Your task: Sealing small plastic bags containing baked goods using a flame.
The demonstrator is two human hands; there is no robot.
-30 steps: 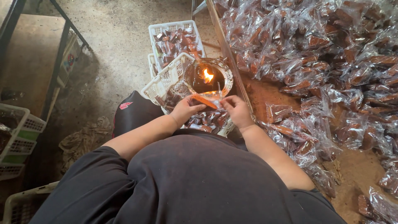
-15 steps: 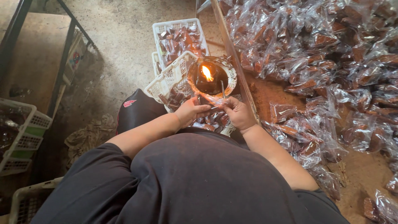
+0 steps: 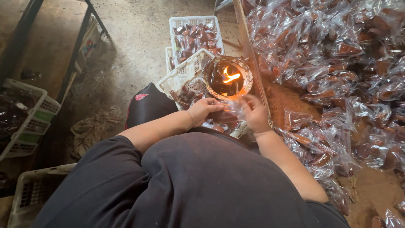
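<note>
My left hand (image 3: 204, 110) and right hand (image 3: 256, 113) both pinch one clear packet (image 3: 228, 115) just below the burning lamp (image 3: 228, 77).

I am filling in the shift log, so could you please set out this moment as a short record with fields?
Setting: concrete floor beside a low board heaped with clear plastic packets of brown pieces
Left hand: grips one end of a small clear plastic packet
Right hand: grips the other end of that packet
Flame: round metal dish of dark liquid with an orange flame, just beyond the hands
Containers: white slotted plastic baskets holding filled packets, beyond the dish
Left side: white crates, crumpled rag
</note>
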